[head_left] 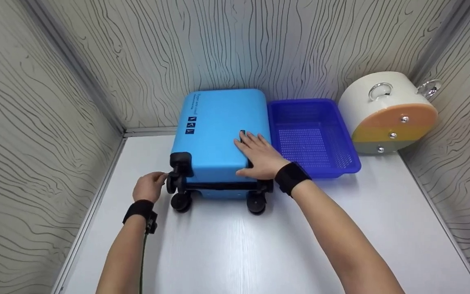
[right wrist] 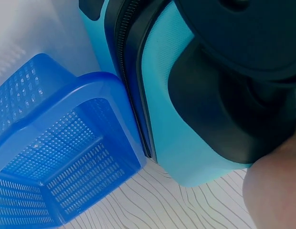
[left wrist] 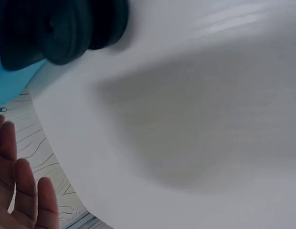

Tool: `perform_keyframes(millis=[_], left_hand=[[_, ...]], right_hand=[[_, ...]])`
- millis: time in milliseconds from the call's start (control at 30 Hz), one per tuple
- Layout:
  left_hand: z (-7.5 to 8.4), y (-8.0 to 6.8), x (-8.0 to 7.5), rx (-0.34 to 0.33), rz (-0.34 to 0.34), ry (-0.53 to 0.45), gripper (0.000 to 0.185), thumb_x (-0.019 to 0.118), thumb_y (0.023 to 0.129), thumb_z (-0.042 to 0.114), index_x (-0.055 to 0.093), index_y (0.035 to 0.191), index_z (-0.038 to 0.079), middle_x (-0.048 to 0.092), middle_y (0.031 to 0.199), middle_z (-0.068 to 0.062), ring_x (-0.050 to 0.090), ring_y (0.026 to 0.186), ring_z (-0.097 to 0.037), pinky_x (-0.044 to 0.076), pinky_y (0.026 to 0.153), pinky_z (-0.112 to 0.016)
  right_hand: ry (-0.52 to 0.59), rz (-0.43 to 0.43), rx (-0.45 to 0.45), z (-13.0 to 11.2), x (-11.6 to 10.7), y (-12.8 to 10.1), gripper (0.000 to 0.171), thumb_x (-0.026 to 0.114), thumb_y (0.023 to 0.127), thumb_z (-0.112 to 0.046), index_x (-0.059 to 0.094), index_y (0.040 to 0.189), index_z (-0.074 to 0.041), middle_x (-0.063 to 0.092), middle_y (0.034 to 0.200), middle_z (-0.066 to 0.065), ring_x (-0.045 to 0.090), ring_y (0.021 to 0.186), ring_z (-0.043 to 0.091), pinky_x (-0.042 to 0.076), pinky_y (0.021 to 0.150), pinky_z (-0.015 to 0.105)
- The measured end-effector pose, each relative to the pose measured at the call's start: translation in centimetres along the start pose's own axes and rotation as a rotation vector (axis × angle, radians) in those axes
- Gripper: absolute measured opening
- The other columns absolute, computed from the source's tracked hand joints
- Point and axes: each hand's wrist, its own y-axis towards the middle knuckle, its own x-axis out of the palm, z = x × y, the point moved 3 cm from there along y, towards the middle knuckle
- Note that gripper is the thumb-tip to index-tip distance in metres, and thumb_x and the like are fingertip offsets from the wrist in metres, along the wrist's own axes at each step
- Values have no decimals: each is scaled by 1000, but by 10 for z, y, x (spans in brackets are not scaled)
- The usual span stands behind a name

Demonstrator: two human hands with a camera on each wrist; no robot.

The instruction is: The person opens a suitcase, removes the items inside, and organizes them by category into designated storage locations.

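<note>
Two hands on suitcase (head_left: pixel 218 130): right hand (head_left: pixel 259 157) flat, left hand (head_left: pixel 149 186) pinching zipper.

Black wristbands (head_left: pixel 290 176), bare forearms

Both arms reach forward, each with a black band at the wrist. The right hand (head_left: pixel 259 157) lies flat, palm down, fingers (head_left: pixel 248 141) straight and slightly spread, thumb tucked low toward the near edge. The right forearm runs in long from the lower right. The left hand (head_left: pixel 149 186) sits lower and further left, knuckles up, fingers (left wrist: pixel 16 191) seemingly curled in a light pinch, though the head view hides the tips. A thin cord trails from the left wristband.
</note>
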Motion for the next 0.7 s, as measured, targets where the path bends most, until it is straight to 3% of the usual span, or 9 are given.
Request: perform_keyframes(millis=[500,700], left_hand=[[4,25,-8,-79,-127,50,41,54,107,37,70,131,7,73,116,-15,67,109,-33,52,90,-50],[19,32,-9,-38,-143,4,50,47,109,34,53,148,3,59,140,-23,56,127,-41,45,103,-55]], right_hand=[[-9,-11,-7,-9,4,2,98,58,97,-63,5,166,-18,-5,171,8,-7,156,26,-11,123,42],[-2,18,7,0,1,-1,98,59,97,-62,5,166,-17,-4,171,9,-7,156,27,-11,123,43]])
